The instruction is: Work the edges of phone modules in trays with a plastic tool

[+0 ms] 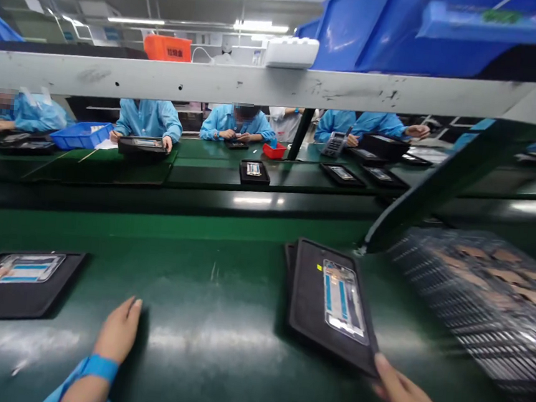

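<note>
My right hand [408, 398] pinches the near right corner of a black tray [306, 298], thumb on top. In this tray lies a phone frame [344, 301] with two blue strips and a yellow tag beside it. The tray is tilted, and the edge of another dark tray shows beneath its left side. My left hand [118, 332], below a blue wristband, is closed low over the green bench; its fingertips are hidden, and I cannot make out anything in them. To its left, a second black tray [49, 288] carries a similar phone frame [22, 268].
Clear plastic trays [479, 301] with brownish parts are stacked at the right, beside a slanted green post [438, 191]. A white shelf beam [240, 89] with blue bins [357, 34] crosses above. Several people in blue work at the opposite bench, with black trays before them.
</note>
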### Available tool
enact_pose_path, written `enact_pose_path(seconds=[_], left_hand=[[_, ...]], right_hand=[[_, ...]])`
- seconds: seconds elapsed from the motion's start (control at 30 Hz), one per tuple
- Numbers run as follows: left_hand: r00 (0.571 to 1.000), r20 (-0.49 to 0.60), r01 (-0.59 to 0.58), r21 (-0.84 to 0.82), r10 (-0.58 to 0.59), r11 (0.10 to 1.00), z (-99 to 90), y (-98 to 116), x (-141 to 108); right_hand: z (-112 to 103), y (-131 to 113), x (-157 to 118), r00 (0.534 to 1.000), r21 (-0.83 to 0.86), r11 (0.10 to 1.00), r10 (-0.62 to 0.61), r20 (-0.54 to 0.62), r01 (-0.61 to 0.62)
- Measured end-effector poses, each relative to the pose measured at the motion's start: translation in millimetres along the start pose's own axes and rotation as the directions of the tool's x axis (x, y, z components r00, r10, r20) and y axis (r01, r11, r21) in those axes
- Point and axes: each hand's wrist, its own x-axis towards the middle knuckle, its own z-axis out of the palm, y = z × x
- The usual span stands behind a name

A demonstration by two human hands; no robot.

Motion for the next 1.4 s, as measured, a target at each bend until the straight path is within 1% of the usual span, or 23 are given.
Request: enact_pose_path(seconds=[0.07, 0.13, 0.2, 0.27, 0.33, 0.4, 0.5, 0.67, 0.77, 0.83, 0.87, 0.93, 0.97, 1.03, 1.07, 1.1, 1.13, 1.2, 1.23, 1.27, 1.33, 1.37, 1.4], left_hand=[[0.989, 0.100, -0.105, -0.064, 0.111, 0.992, 15.9, 25.5, -14.5], [0.955, 0.229, -0.160, -0.132, 0.187, 0.978, 30.6, 51.0, -32.8], [0.900, 0.346, -0.203, -0.203, 0.264, 0.958, 43.5, 72.8, -52.5], [0.829, 0.442, -0.243, -0.266, 0.342, 0.933, 54.1, 88.0, -70.7], [0.761, 0.513, -0.269, -0.305, 0.396, 0.914, 61.8, 96.5, -84.8], [0.718, 0.557, -0.282, -0.316, 0.418, 0.906, 65.6, 99.9, -93.3], [0.706, 0.581, -0.273, -0.305, 0.405, 0.913, 63.8, 101.0, -97.3], [0.724, 0.598, -0.212, -0.282, 0.344, 0.936, 53.0, 102.2, -95.2], [0.733, 0.591, -0.169, -0.323, 0.338, 0.931, 51.8, 100.7, -94.8], [0.731, 0.591, -0.111, -0.389, 0.340, 0.914, 53.7, 99.1, -96.6], [0.723, 0.605, -0.055, -0.430, 0.333, 0.901, 55.1, 98.7, -98.7], [0.697, 0.652, 0.130, -0.523, 0.298, 0.842, 58.0, 100.1, -105.1], [0.681, 0.677, 0.244, -0.571, 0.280, 0.784, 59.2, 102.1, -109.1], [0.658, 0.695, 0.426, -0.661, 0.290, 0.618, 59.8, 108.3, -116.9], [0.668, 0.680, 0.471, -0.701, 0.303, 0.535, 58.9, 111.8, -119.6], [0.691, 0.656, 0.492, -0.734, 0.302, 0.469, 56.9, 114.6, -121.0], [0.722, 0.632, 0.496, -0.757, 0.283, 0.426, 53.7, 116.2, -120.7], [0.791, 0.583, 0.478, -0.777, 0.184, 0.409, 43.4, 113.4, -115.1], [0.815, 0.565, 0.470, -0.773, 0.125, 0.426, 36.3, 108.4, -110.3], [0.827, 0.557, 0.468, -0.761, 0.081, 0.450, 28.2, 101.1, -104.7], [0.821, 0.570, 0.485, -0.716, 0.019, 0.502, 11.3, 81.2, -92.0], [0.806, 0.592, 0.507, -0.684, -0.007, 0.524, 3.7, 69.9, -85.5], [0.790, 0.612, 0.520, -0.649, -0.025, 0.555, -2.5, 58.7, -79.1]], right_hand=[[12.4, -0.7, -8.9, 0.981, 0.181, 0.969, 0.148, 0.123, -0.169], [22.8, -3.6, -18.1, 0.965, 0.304, 0.921, 0.203, 0.164, -0.245], [28.5, -6.9, -24.5, 0.965, 0.363, 0.896, 0.209, 0.161, -0.255], [31.2, -9.4, -27.3, 0.970, 0.376, 0.897, 0.187, 0.154, -0.232], [33.5, -10.6, -26.9, 0.977, 0.363, 0.909, 0.172, 0.127, -0.207], [36.0, -11.2, -24.4, 0.978, 0.364, 0.909, 0.176, 0.111, -0.205], [38.6, -13.0, -21.5, 0.978, 0.402, 0.892, 0.172, 0.120, -0.206], [39.0, -23.3, -29.5, 0.969, 0.375, 0.902, 0.147, 0.197, -0.212], [38.6, -34.9, -40.0, 0.967, 0.348, 0.916, 0.124, 0.223, -0.198], [40.1, -42.6, -49.3, 0.947, 0.353, 0.905, 0.133, 0.291, -0.236], [42.9, -45.2, -55.2, 0.931, 0.358, 0.896, 0.140, 0.337, -0.264], [55.7, -45.7, -70.0, 0.894, 0.364, 0.881, 0.129, 0.430, -0.302], [66.6, -43.0, -78.9, 0.876, 0.364, 0.881, 0.106, 0.471, -0.302], [96.3, -32.1, -98.5, 0.839, 0.356, 0.903, 0.011, 0.543, -0.242], [113.3, -25.1, -108.6, 0.812, 0.343, 0.917, -0.038, 0.583, -0.203], [130.2, -18.1, -118.2, 0.779, 0.327, 0.934, -0.098, 0.619, -0.142], [145.4, -11.8, -127.0, 0.730, 0.297, 0.952, -0.150, 0.667, -0.076], [166.7, -3.3, -140.7, 0.654, 0.177, 0.982, -0.180, 0.735, 0.072], [171.5, -1.2, -145.2, 0.610, 0.107, 0.982, -0.182, 0.771, 0.157], [172.5, -0.2, -147.9, 0.568, 0.044, 0.969, -0.180, 0.803, 0.244], [166.3, 0.2, -148.9, 0.481, -0.030, 0.922, -0.172, 0.860, 0.385], [160.9, 0.3, -147.6, 0.451, -0.054, 0.904, -0.160, 0.878, 0.425], [155.5, 0.3, -145.5, 0.438, -0.081, 0.890, -0.140, 0.888, 0.449]])
